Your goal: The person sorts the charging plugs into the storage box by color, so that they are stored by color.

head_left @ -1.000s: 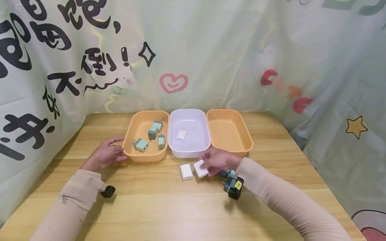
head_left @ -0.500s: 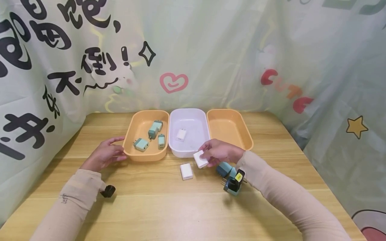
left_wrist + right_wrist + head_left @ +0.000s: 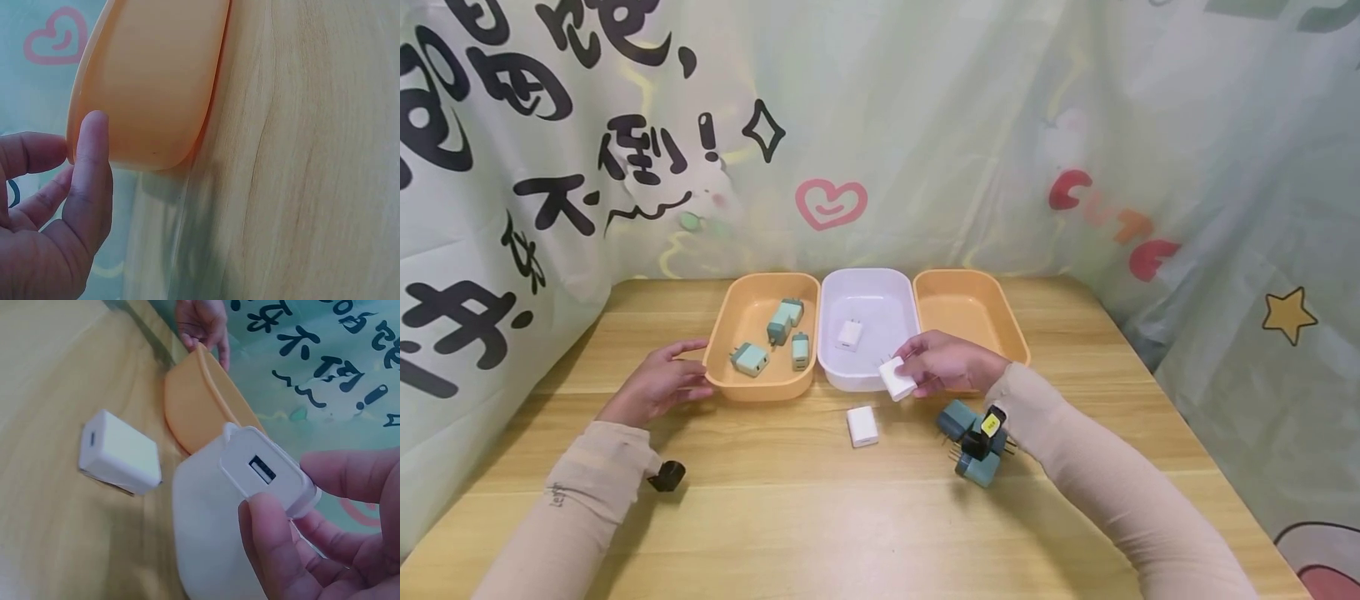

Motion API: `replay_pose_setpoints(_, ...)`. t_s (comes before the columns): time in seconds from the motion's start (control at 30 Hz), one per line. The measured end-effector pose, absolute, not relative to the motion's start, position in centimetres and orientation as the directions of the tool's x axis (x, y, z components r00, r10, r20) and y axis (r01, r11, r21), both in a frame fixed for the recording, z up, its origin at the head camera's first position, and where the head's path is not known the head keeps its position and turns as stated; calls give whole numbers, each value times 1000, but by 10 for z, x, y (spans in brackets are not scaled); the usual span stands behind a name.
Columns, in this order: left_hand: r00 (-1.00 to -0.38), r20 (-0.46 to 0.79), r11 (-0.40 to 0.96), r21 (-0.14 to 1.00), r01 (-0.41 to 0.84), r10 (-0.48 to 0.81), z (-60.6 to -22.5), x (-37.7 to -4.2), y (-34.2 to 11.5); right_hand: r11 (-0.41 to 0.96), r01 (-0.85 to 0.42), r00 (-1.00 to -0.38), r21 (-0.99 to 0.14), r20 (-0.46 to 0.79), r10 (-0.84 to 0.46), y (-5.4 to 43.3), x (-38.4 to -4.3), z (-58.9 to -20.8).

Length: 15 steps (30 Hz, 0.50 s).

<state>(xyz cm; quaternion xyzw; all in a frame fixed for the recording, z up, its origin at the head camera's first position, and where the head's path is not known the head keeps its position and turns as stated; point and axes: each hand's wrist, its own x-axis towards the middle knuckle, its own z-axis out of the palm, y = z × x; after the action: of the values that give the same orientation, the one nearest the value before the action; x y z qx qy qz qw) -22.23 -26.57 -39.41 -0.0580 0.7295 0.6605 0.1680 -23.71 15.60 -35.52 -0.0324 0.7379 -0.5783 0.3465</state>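
Observation:
My right hand (image 3: 951, 367) pinches a white USB charger (image 3: 897, 379) between thumb and fingers, just above the front right rim of the white tray (image 3: 859, 383). In the right wrist view, the held charger's USB port (image 3: 262, 469) faces the camera. Another white charger (image 3: 862, 427) lies on the table in front of that tray. One more white charger (image 3: 850, 334) is inside it. At the left orange tray (image 3: 760, 390), my left hand (image 3: 658, 385) touches the near-left corner with fairly straight fingers (image 3: 92, 144). That tray holds several green chargers (image 3: 750, 359).
Several blue-green chargers (image 3: 957, 419) lie on the table beneath my right wrist, partly hidden by its camera (image 3: 979, 437). A second orange tray (image 3: 962, 300) stands right of the white one, its front covered by my hand. A printed curtain (image 3: 925, 150) hangs behind the table.
My right hand has lifted the white charger from near the table up to the white tray's front rim. The left hand stays at the orange tray.

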Motion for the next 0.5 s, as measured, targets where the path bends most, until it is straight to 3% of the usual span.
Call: replay_pose_setpoints(0.5,-938,-319,124,945,-304,134,-395,-223,-266,320,352,-808,-880,-458,-371,153,-271,-355)
